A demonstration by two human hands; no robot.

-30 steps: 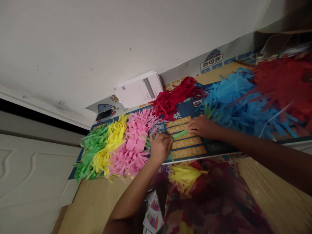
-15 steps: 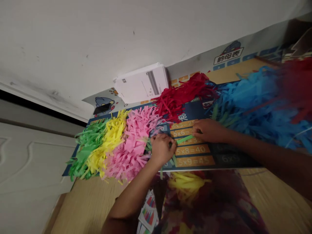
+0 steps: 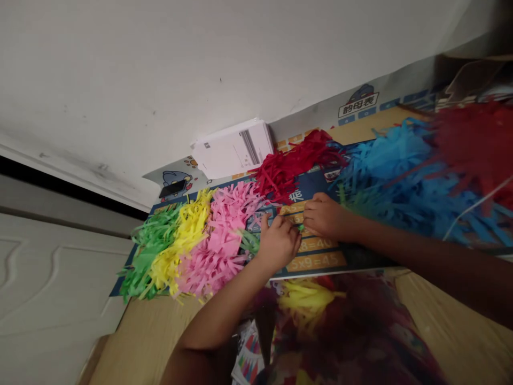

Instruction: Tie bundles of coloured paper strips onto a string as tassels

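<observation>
My left hand (image 3: 279, 243) is closed, its fingers bent over the multiplication chart. Close beside it, the fingers of my right hand (image 3: 326, 216) are pinched together. A small piece of green tissue paper (image 3: 301, 228) shows between the two hands; the rest of it is hidden by my fingers. Pale green fringe (image 3: 250, 241) spreads out left of my left hand, next to a pink tissue tassel (image 3: 226, 224). Beyond the hands lies a red tassel (image 3: 294, 163). Blue tassels (image 3: 417, 176) are heaped near my right forearm.
Yellow (image 3: 188, 224) and green tassels (image 3: 154, 251) lie at the left of the chart (image 3: 316, 262). A white stack of cards or paper (image 3: 228, 155) leans against the wall, with a black phone-like object (image 3: 173, 188) nearby. Yellow tissue (image 3: 306, 299) lies below the table edge.
My hands have come closer together, so the green strip that was stretched between them is now mostly hidden. The camera view has shifted slightly.
</observation>
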